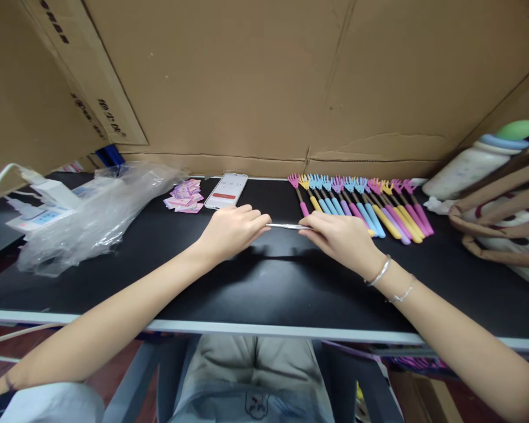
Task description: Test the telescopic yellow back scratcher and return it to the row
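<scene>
A slim silver metal rod (285, 226) spans the space between my hands, roughly level above the black table; both its ends are hidden in my fingers. My left hand (234, 231) is closed around the left end, with its back turned up. Closed on the right end is my right hand (341, 235), just in front of a row of back scratchers (361, 202). These have hand-shaped heads and pink, yellow, blue and purple handles, and lie side by side with heads toward the cardboard wall. My right hand covers part of the nearest handles.
A phone (227, 191) showing a timer lies behind my left hand, beside a pile of small pink-purple packets (185, 197). Clear plastic bags (101, 217) and a power strip (44, 218) are at left. A white bottle (469, 167) and brown-handled bag (502, 235) stand right. Cardboard (247, 88) walls the back.
</scene>
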Demonstrator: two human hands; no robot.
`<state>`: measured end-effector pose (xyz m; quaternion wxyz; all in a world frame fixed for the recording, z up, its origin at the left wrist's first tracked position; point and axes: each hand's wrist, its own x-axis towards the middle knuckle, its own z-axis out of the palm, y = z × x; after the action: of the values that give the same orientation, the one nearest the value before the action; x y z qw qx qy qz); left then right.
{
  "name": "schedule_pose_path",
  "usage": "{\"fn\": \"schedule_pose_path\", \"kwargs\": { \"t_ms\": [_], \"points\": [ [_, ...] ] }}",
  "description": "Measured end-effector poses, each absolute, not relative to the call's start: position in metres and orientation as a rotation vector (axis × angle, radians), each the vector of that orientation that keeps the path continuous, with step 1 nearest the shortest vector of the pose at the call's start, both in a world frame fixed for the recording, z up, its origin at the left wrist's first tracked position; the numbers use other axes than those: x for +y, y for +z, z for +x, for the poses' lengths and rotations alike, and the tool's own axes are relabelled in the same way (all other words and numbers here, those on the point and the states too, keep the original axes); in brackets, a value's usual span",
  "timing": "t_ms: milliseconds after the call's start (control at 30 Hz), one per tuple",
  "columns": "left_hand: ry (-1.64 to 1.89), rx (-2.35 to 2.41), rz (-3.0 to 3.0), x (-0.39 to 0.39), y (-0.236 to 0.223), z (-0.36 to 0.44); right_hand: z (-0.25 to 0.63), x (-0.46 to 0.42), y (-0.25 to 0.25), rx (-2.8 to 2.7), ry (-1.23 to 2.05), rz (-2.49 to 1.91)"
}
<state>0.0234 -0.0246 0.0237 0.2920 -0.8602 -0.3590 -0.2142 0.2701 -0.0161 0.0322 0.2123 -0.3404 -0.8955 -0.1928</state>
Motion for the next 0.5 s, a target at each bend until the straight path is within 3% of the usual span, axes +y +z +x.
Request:
{"fn": "schedule_pose_path", "kwargs": {
  "t_ms": [500],
  "points": [
    [-0.557, -1.044, -2.263, -0.034, 0.016, 0.043, 0.257, -0.019, 0.019, -2.485, -0.546, -0.962]
  ]
}}
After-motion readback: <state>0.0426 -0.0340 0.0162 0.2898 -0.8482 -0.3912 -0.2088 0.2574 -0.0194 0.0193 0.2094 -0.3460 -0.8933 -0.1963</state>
